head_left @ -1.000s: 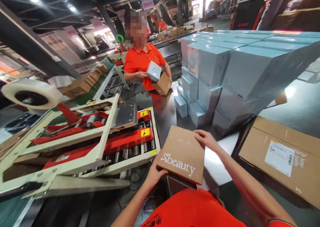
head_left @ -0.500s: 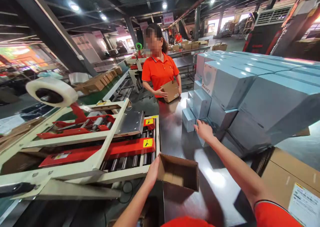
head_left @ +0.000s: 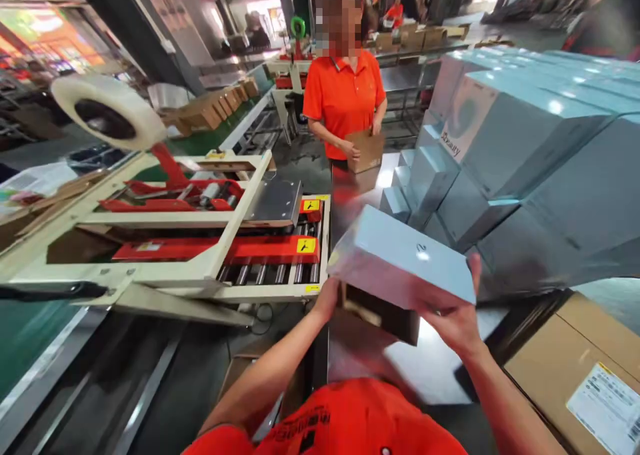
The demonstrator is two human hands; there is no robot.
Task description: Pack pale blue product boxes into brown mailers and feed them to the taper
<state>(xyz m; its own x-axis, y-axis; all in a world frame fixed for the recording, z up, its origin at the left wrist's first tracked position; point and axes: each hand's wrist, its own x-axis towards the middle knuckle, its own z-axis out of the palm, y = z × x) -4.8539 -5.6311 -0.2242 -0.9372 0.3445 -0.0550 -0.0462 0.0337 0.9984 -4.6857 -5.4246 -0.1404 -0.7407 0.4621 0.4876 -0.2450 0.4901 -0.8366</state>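
Observation:
My right hand [head_left: 456, 320] grips one end of a pale blue product box [head_left: 413, 251], thumb and fingers on opposite sides. That box is tilted in the air, above an open brown cardboard carton [head_left: 385, 325] and hiding much of it. At the carton's left side is my left hand [head_left: 327, 299], closed on its wall, its fingers partly hidden. The carton sits on a shiny metal table [head_left: 345, 361]. Just beyond the pale blue box stand stacked boxes [head_left: 433, 175] of the same colour.
Left of the table stands a carton-taping machine [head_left: 270, 291] with rollers and a large tape roll [head_left: 107, 115]. Across the table, a co-worker [head_left: 345, 101] in an orange shirt holds a brown carton [head_left: 366, 151]. A labelled carton [head_left: 565, 348] lies at right.
My right hand has moved from the stack back toward me and now carries a pale blue box above the carton. My left hand stays on the carton. The view has tilted down.

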